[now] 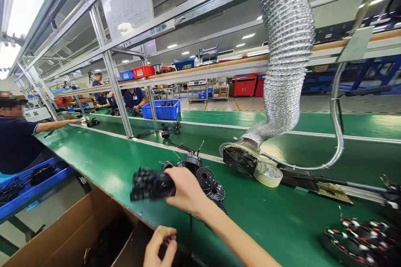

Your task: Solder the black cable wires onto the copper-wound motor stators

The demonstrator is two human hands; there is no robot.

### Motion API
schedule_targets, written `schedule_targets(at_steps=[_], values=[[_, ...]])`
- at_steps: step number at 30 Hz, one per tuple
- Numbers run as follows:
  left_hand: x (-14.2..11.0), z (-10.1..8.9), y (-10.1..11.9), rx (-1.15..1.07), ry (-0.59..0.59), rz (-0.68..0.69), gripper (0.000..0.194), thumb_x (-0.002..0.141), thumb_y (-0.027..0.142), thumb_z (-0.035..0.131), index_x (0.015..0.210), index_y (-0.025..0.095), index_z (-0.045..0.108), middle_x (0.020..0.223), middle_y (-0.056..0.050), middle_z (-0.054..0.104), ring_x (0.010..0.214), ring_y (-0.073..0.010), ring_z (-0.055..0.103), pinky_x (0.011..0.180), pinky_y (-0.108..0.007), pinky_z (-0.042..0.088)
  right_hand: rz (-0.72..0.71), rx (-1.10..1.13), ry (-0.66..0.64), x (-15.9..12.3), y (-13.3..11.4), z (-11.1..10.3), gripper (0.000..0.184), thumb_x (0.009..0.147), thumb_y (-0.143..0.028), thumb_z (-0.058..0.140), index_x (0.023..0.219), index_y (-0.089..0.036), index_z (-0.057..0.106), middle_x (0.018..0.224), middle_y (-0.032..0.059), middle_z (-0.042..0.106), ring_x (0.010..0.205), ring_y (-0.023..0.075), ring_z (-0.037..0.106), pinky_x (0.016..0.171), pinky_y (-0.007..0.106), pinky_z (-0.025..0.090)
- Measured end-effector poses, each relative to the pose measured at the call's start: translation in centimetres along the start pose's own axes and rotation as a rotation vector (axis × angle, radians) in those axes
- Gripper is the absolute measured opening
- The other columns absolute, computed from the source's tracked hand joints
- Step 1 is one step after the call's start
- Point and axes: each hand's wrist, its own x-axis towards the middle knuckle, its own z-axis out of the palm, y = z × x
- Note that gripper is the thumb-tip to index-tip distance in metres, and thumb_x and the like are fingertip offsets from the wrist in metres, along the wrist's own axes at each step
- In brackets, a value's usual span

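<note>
My right hand (188,194) is closed round a dark, ribbed part (150,185), blurred by motion, and holds it above the green bench (112,171). Just behind that hand lie several round black slotted covers (205,179) and a motor-like part (192,158) with short wires. At the bottom edge, in front of the bench, my left hand (159,246) has its fingers curled. Something dark shows between them, too hidden to name. A thin dark cable (190,233) hangs below my right wrist.
An open cardboard box (72,233) stands below the bench edge. A fan (239,159) on a silver duct (285,50) and a tape roll (268,173) sit right of centre. Wound coils (357,238) lie lower right. A co-worker (19,137) reaches in from the left.
</note>
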Motion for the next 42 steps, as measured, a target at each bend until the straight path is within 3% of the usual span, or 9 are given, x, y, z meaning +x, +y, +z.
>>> schedule_targets(at_steps=[6, 10, 20, 26, 28, 32, 34, 39, 42], values=[[4.3, -3.9, 4.9, -0.131, -0.055, -0.169, 0.046, 0.086, 0.058, 0.058, 0.106, 0.019, 0.07, 0.098, -0.009, 0.069, 0.095, -0.0234, 0.064, 0.088, -0.033, 0.051, 0.421, 0.559, 0.631, 2.2, 0.9, -8.5, 0.041, 0.058, -0.041, 0.081, 0.086, -0.018, 0.062, 0.083, 0.0034, 0.068, 0.074, 0.0205, 0.059, 0.068, 0.034, 0.048], [5.8, -4.4, 7.5, -0.164, -0.076, -0.103, 0.045, 0.087, 0.056, 0.057, 0.109, 0.019, 0.069, 0.084, -0.006, 0.066, 0.088, -0.0204, 0.061, 0.085, -0.03, 0.05, 0.532, 0.912, 0.811, 1.9, 1.8, -10.6, 0.048, 0.054, -0.039, 0.085, 0.092, -0.016, 0.068, 0.089, 0.0048, 0.07, 0.073, 0.0189, 0.06, 0.067, 0.033, 0.049], [7.0, -3.3, 8.0, -0.119, -0.147, -0.116, 0.034, 0.089, 0.048, 0.058, 0.101, 0.017, 0.067, 0.092, -0.007, 0.066, 0.089, -0.0206, 0.062, 0.084, -0.032, 0.049, 0.387, 0.693, 0.643, 0.3, 0.4, -11.7, 0.039, 0.052, -0.033, 0.087, 0.081, -0.017, 0.067, 0.081, 0.0037, 0.071, 0.073, 0.0208, 0.063, 0.067, 0.035, 0.053], [11.5, -1.1, 11.5, 0.191, -0.153, 0.281, 0.04, 0.084, 0.036, 0.066, 0.121, 0.022, 0.061, 0.126, -0.01, 0.057, 0.121, -0.0254, 0.05, 0.106, -0.041, 0.038, 0.355, 0.69, 0.588, -0.2, 0.3, -12.6, 0.033, 0.052, -0.029, 0.087, 0.075, -0.018, 0.066, 0.076, 0.0012, 0.069, 0.068, 0.0186, 0.061, 0.064, 0.034, 0.052], [13.4, 0.7, 12.6, 0.273, -0.269, 0.359, 0.048, 0.078, 0.037, 0.072, 0.122, 0.021, 0.061, 0.125, -0.01, 0.059, 0.12, -0.0277, 0.051, 0.105, -0.042, 0.04, 0.361, 0.74, 0.583, -0.3, 0.2, -13.0, 0.034, 0.052, -0.028, 0.087, 0.077, -0.018, 0.066, 0.075, 0.0001, 0.068, 0.067, 0.0177, 0.061, 0.062, 0.032, 0.052], [16.3, 3.1, 14.1, 0.326, -0.707, 0.291, 0.021, 0.091, 0.028, 0.051, 0.087, 0.015, 0.067, 0.077, -0.003, 0.068, 0.072, -0.0176, 0.063, 0.068, -0.028, 0.049, 0.366, 0.765, 0.563, -1.2, 0.3, -13.8, 0.033, 0.054, -0.029, 0.086, 0.081, -0.02, 0.068, 0.079, 0.0001, 0.068, 0.069, 0.0177, 0.06, 0.062, 0.033, 0.053], [17.3, 2.6, 15.1, 0.483, -0.723, 0.342, 0.02, 0.09, 0.02, 0.049, 0.08, 0.015, 0.066, 0.07, -0.002, 0.066, 0.064, -0.0154, 0.061, 0.06, -0.025, 0.045, 0.363, 0.726, 0.542, -2.1, 0.6, -14.4, 0.032, 0.055, -0.03, 0.086, 0.081, -0.021, 0.068, 0.079, 0.0002, 0.068, 0.071, 0.0186, 0.061, 0.064, 0.033, 0.053], [19.4, -0.9, 18.3, 1.038, -0.379, 0.705, 0.017, 0.085, 0.01, 0.05, 0.093, 0.014, 0.065, 0.088, -0.01, 0.067, 0.076, -0.0205, 0.063, 0.068, -0.03, 0.045, 0.384, 0.75, 0.573, -3.8, 1.4, -15.0, 0.032, 0.057, -0.03, 0.087, 0.082, -0.021, 0.069, 0.082, 0.0004, 0.07, 0.074, 0.0195, 0.064, 0.068, 0.035, 0.054], [20.7, -2.1, 19.5, 1.158, -0.524, 0.716, 0.013, 0.085, 0.011, 0.052, 0.085, 0.014, 0.065, 0.082, -0.009, 0.065, 0.076, -0.021, 0.062, 0.071, -0.031, 0.044, 0.363, 0.777, 0.601, -3.6, 1.3, -14.8, 0.034, 0.055, -0.028, 0.088, 0.082, -0.021, 0.069, 0.082, 0.0005, 0.07, 0.076, 0.0211, 0.065, 0.07, 0.037, 0.055]])
